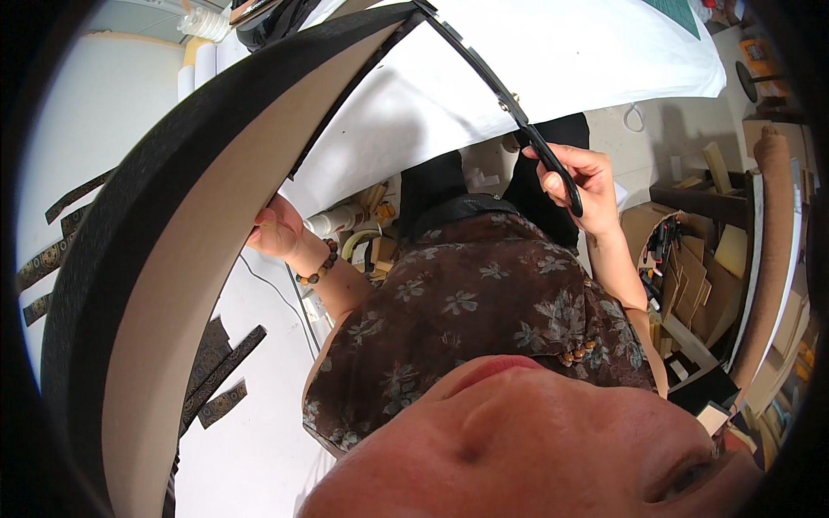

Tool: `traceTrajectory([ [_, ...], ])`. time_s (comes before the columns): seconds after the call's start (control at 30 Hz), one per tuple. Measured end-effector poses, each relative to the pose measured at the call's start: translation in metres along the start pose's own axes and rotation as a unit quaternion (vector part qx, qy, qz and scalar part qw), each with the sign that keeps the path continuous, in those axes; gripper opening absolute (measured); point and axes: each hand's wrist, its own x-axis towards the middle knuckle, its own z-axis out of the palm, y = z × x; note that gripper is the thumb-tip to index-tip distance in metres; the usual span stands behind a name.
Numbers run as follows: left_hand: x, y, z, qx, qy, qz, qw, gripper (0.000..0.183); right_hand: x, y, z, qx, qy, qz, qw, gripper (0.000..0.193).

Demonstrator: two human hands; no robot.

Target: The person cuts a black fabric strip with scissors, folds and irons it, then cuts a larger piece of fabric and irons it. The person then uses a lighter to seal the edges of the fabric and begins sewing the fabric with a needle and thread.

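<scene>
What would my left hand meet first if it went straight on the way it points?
Most likely the beige curved panel beside your left hand, though depth is unclear.

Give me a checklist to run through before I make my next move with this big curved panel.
1. Right fingers closed on the long black piece: ok.
2. Left fingers firmly gripping the curved panel: cannot tell; they are at its inner edge, partly in shadow.
3. Black piece's far end joined to the panel's tip: cannot tell; they meet at the picture's upper edge.
4. Patterned dark strips on the white table all out from behind the panel: not ok; it partly hides some.
5. Bead bracelet apart from the panel in this view: ok.
</scene>
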Motion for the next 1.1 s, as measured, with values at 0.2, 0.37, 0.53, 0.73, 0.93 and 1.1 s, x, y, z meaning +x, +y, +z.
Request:
traceTrajectory([
  [0.2,0.002,0.002,0.002,0.012,-0.016,0.0,1.0,0.04,-0.001,0.0,0.0,0.0,0.002,-0.004,1.0,0.037],
  [0.37,0.002,0.0,0.001,0.017,-0.026,0.001,1.0,0.04,-0.002,-0.003,0.001,-0.005,0.004,0.008,1.0,0.036],
  [0.53,0.002,0.001,0.0,0.019,-0.02,0.003,1.0,0.038,-0.004,0.001,-0.001,-0.029,-0.003,-0.006,1.0,0.042],
  [0.73,0.005,0.004,0.008,0.008,0.008,-0.004,1.0,0.026,-0.004,0.002,-0.005,-0.042,-0.01,-0.004,0.999,0.045],
  [0.93,0.008,0.01,0.032,-0.005,0.095,-0.017,0.995,0.014,-0.004,0.001,0.002,-0.029,0.016,0.002,0.999,0.035],
  [1.1,0.005,0.007,0.021,-0.03,0.057,-0.014,0.998,0.01,-0.004,0.001,0.002,0.011,-0.001,0.0,1.0,0.036],
])
